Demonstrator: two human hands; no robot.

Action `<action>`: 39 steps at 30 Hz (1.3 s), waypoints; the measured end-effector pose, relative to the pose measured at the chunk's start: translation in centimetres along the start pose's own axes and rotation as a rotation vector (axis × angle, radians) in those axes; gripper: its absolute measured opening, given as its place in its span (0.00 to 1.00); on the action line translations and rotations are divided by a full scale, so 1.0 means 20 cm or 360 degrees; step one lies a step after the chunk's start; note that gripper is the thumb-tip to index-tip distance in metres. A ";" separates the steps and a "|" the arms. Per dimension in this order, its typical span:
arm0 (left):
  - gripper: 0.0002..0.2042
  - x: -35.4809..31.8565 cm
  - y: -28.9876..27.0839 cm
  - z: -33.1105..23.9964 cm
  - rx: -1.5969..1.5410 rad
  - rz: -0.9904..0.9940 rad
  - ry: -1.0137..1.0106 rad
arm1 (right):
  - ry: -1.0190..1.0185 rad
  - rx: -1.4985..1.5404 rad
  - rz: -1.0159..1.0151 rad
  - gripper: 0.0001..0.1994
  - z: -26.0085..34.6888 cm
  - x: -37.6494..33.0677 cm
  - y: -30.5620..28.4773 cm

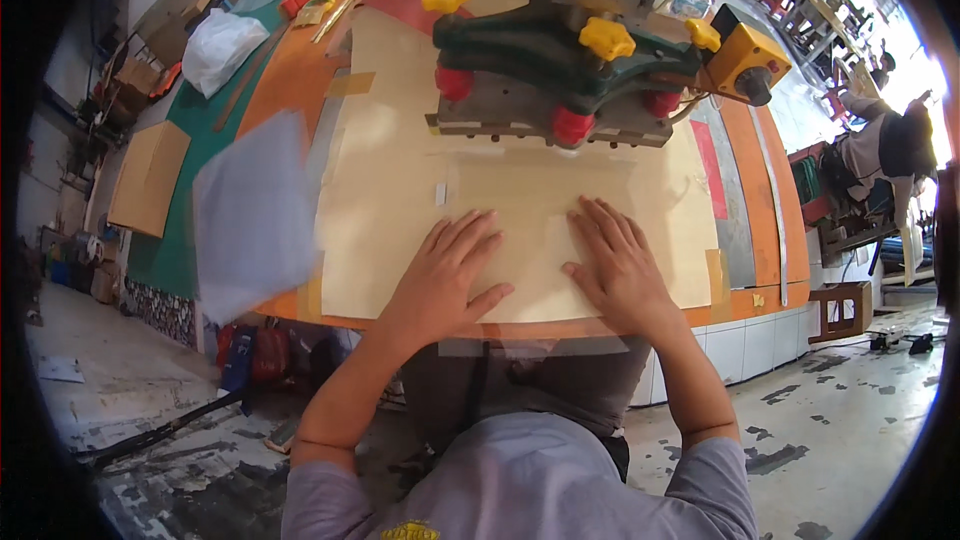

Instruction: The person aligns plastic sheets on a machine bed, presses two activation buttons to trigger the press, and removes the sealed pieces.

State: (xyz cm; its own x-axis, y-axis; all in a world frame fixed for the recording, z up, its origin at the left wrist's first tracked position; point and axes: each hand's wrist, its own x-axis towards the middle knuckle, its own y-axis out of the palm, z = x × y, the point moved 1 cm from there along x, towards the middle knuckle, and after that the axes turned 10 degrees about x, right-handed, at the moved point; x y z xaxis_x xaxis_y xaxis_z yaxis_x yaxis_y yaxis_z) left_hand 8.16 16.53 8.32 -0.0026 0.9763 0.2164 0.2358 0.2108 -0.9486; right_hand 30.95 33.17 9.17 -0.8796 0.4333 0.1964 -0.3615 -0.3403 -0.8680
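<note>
My left hand (pixel 455 270) lies palm down with fingers spread on a cream-coloured sheet (pixel 375 230) taped over the table. To its right, my right hand (pixel 615 265) rests the same way, fingers stretched forward. Between and ahead of them a faint, slightly darker rectangle (pixel 540 185) shows, perhaps a thin clear sheet; its edges are hard to make out. A small white strip (pixel 441 193) sits just beyond my left fingertips. Past both hands stands a press head (pixel 570 60), dark green with yellow knobs and red fittings, over a metal plate (pixel 550 127).
Left of the cream sheet is a blurred whitish sheet (pixel 252 215). A brown cardboard piece (pixel 150 180) and a white plastic bag (pixel 222 48) lie on the green surface. A yellow box with a black knob (pixel 748 60) is right of the press. Another person (pixel 900 145) is at far right.
</note>
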 end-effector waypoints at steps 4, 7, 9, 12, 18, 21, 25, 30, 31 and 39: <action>0.29 0.04 0.03 0.04 0.0047 -0.0018 -0.0020 | -0.0019 0.0013 -0.0059 0.31 -0.04 0.05 0.00; 0.29 0.05 0.04 0.05 0.0054 -0.0034 -0.0015 | -0.0026 0.0022 -0.0076 0.30 -0.06 0.07 0.01; 0.30 0.06 0.05 0.06 0.0050 -0.0038 -0.0013 | -0.0028 0.0013 -0.0090 0.30 -0.07 0.08 0.02; 0.30 0.07 0.06 0.06 0.0044 -0.0042 -0.0020 | -0.0032 -0.0002 -0.0100 0.30 -0.08 0.09 0.03; 0.30 0.08 0.05 0.06 0.0043 -0.0046 -0.0033 | -0.0018 0.0011 -0.0104 0.30 -0.08 0.09 0.03; 0.30 0.08 0.05 0.06 0.0032 -0.0030 -0.0040 | -0.0015 0.0022 -0.0109 0.30 -0.08 0.09 0.02; 0.30 0.08 0.04 0.06 0.0038 -0.0038 -0.0050 | -0.0017 0.0020 -0.0118 0.30 -0.08 0.09 0.02; 0.29 0.01 0.00 0.11 0.0010 -0.0057 -0.0074 | 0.0108 0.0035 -0.0117 0.30 -0.10 0.03 -0.06; 0.28 -0.02 -0.01 0.13 -0.0009 -0.0048 -0.0098 | 0.0175 0.0026 -0.0122 0.29 -0.12 0.00 -0.08; 0.25 -0.16 -0.06 0.16 -0.0120 -0.0152 -0.0094 | 0.0380 0.0190 -0.0341 0.24 -0.25 -0.24 -0.13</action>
State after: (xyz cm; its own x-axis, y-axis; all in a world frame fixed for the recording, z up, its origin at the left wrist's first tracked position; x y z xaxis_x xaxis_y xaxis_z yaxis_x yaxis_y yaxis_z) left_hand 4.80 13.33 7.95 -0.0851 0.9535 0.2890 0.3040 0.3011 -0.9038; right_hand 37.72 36.23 8.25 -0.6878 0.6837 0.2440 -0.5763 -0.3099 -0.7562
